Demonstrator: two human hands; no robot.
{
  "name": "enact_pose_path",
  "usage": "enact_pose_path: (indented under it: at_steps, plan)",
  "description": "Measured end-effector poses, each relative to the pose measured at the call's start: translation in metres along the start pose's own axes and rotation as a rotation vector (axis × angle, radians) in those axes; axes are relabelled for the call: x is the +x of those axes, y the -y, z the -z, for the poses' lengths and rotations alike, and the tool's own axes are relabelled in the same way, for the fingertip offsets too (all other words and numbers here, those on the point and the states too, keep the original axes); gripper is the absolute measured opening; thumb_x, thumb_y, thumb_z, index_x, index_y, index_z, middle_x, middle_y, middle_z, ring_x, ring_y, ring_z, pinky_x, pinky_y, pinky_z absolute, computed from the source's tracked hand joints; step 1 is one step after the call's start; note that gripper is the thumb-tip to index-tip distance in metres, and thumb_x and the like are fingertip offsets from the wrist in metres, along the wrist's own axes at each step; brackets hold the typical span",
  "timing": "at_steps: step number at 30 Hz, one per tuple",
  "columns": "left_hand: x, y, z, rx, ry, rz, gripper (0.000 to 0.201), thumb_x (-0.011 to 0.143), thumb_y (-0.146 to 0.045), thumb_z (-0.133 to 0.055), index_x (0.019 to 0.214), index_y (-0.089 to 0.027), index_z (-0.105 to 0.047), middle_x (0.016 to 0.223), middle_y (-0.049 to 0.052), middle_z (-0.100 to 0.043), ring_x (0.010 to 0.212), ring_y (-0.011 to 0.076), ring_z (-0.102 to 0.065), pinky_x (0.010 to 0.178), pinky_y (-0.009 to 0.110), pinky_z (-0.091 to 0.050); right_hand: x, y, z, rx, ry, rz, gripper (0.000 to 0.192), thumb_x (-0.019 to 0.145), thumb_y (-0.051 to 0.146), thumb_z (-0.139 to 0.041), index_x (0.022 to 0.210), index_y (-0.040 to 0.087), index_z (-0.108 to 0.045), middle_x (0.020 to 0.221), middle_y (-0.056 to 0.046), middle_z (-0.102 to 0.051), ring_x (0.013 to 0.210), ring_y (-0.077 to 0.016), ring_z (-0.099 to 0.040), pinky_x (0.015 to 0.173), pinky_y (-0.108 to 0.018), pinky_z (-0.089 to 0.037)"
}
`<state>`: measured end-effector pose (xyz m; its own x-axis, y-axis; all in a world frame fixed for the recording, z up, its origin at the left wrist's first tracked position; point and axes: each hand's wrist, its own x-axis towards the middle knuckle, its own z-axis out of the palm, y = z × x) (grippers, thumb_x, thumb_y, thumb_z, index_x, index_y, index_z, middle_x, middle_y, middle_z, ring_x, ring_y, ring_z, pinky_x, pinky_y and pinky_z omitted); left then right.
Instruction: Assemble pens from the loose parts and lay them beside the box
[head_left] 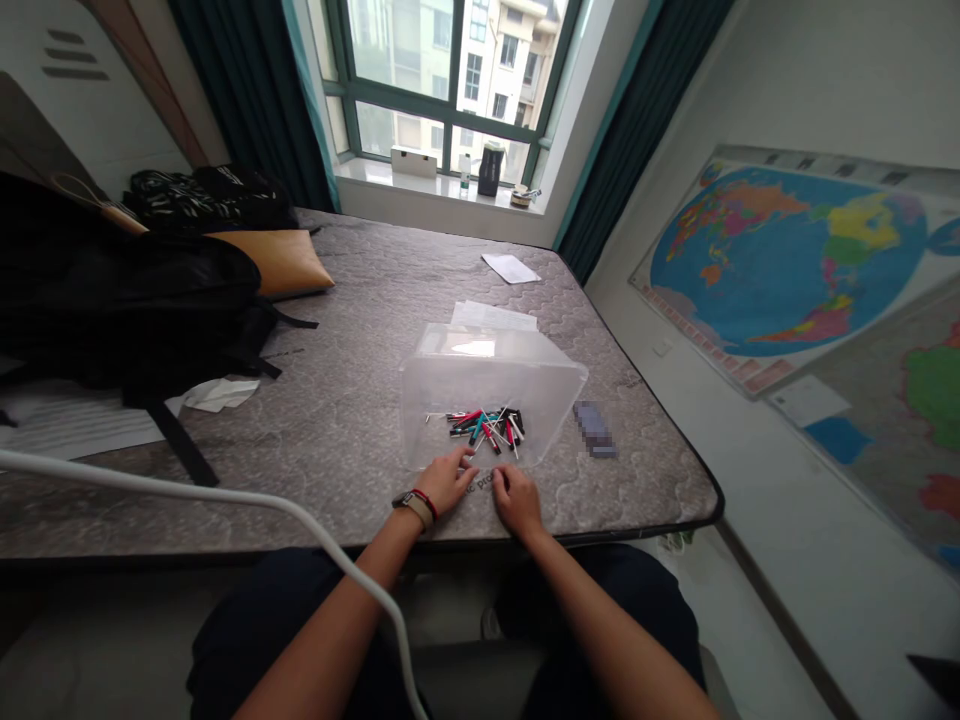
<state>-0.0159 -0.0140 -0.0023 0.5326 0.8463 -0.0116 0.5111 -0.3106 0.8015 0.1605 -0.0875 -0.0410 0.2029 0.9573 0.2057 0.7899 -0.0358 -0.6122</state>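
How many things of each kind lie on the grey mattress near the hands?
Clear plastic box: 1
Heap of small coloured pieces in it: 1, pieces too small to count
Blurred small item: 1
White paper sheets: 2
Total: 5

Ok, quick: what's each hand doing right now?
Left hand: fingers spread open at the near edge of the clear box, holding nothing visible.
Right hand: fingers curled at the same edge; grip cannot be told.
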Motion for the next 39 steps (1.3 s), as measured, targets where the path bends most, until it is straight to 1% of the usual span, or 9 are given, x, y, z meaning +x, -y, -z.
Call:
enact_pose_path:
  at_steps: [6, 12, 16, 20, 23, 28, 32, 35, 39]
  plan:
    - [0.001, 0.009, 0.010, 0.057, 0.092, 0.069, 0.043, 0.086, -0.039, -0.055, 0.125, -0.019, -0.054, 0.097, 0.008, -0.073, 0.084, 0.0199, -0.069, 0.076, 0.029, -0.049, 0.016, -0.001, 0.002, 0.158, -0.077, -0.146, 0.031, 0.091, 0.043, -0.047, 0.093, 0.017, -0.065, 0.073, -0.003, -0.067, 0.066, -0.0180, -0.062, 0.065, -0.025, -0.043]
    - [0.001, 0.007, 0.015, 0.096, 0.159, 0.071, 0.047, 0.086, -0.040, -0.054, 0.127, -0.018, -0.053, 0.102, 0.010, -0.072, 0.092, 0.0228, -0.068, 0.081, 0.032, -0.049, 0.055, 0.000, 0.000, -0.048, -0.028, -0.205, 0.026, 0.082, 0.040, -0.060, 0.095, 0.019, -0.066, 0.068, -0.003, -0.065, 0.064, -0.0201, -0.061, 0.063, -0.027, -0.041]
    - [0.001, 0.008, 0.020, 0.099, 0.151, 0.090, 0.048, 0.086, -0.041, -0.054, 0.128, -0.017, -0.053, 0.102, 0.011, -0.072, 0.097, 0.0257, -0.068, 0.084, 0.034, -0.049, 0.062, -0.001, 0.000, -0.119, 0.034, -0.200, 0.020, 0.084, 0.036, -0.054, 0.086, 0.020, -0.066, 0.076, -0.007, -0.069, 0.071, -0.0220, -0.064, 0.066, -0.028, -0.042]
    - [0.001, 0.011, 0.023, 0.093, 0.104, 0.131, 0.055, 0.087, -0.041, -0.053, 0.135, -0.014, -0.047, 0.101, 0.014, -0.072, 0.101, 0.0295, -0.066, 0.087, 0.038, -0.049, 0.056, -0.003, 0.007, -0.002, -0.044, -0.223, 0.028, 0.086, 0.043, -0.048, 0.085, 0.020, -0.063, 0.077, -0.006, -0.068, 0.071, -0.0213, -0.063, 0.066, -0.028, -0.045]
    - [0.002, 0.011, 0.022, 0.050, 0.045, 0.154, 0.053, 0.087, -0.042, -0.053, 0.132, -0.014, -0.051, 0.104, 0.014, -0.072, 0.104, 0.0305, -0.065, 0.090, 0.039, -0.048, 0.046, 0.002, 0.013, 0.222, -0.013, -0.280, 0.037, 0.084, 0.053, -0.048, 0.088, 0.018, -0.060, 0.072, -0.004, -0.065, 0.058, -0.0188, -0.060, 0.054, -0.027, -0.045]
    - [0.007, 0.003, 0.017, -0.257, 0.007, 0.097, 0.051, 0.083, -0.048, -0.058, 0.123, -0.016, -0.058, 0.108, 0.011, -0.071, 0.098, 0.0241, -0.067, 0.086, 0.034, -0.050, 0.017, 0.022, 0.025, 0.577, 0.134, -0.260, 0.045, 0.082, 0.060, -0.055, 0.098, 0.018, -0.056, 0.079, -0.003, -0.064, 0.048, -0.0138, -0.056, 0.041, -0.024, -0.044]
    - [0.008, -0.005, 0.017, -0.498, -0.047, 0.086, 0.064, 0.074, -0.044, -0.071, 0.128, -0.014, -0.052, 0.096, 0.008, -0.073, 0.083, 0.0192, -0.068, 0.076, 0.030, -0.051, -0.004, 0.034, 0.033, 0.524, 0.134, -0.195, 0.042, 0.085, 0.059, -0.056, 0.098, 0.019, -0.058, 0.082, -0.005, -0.066, 0.053, -0.0149, -0.061, 0.045, -0.025, -0.048]
    - [0.005, -0.015, 0.017, -0.536, -0.001, 0.036, 0.049, 0.076, -0.042, -0.070, 0.114, -0.013, -0.063, 0.086, 0.006, -0.073, 0.072, 0.0167, -0.066, 0.068, 0.027, -0.050, -0.010, 0.038, 0.034, 0.523, 0.093, -0.205, 0.043, 0.085, 0.060, -0.055, 0.100, 0.019, -0.058, 0.088, -0.007, -0.068, 0.056, -0.0160, -0.064, 0.052, -0.028, -0.054]
    - [-0.004, -0.032, 0.017, -0.430, -0.048, -0.127, 0.029, 0.082, -0.043, -0.063, 0.092, -0.017, -0.072, 0.093, 0.005, -0.072, 0.083, 0.0171, -0.065, 0.071, 0.025, -0.050, -0.008, 0.040, 0.034, 0.605, 0.050, -0.221, 0.041, 0.086, 0.057, -0.055, 0.101, 0.019, -0.058, 0.090, -0.006, -0.069, 0.064, -0.0179, -0.068, 0.060, -0.031, -0.058]
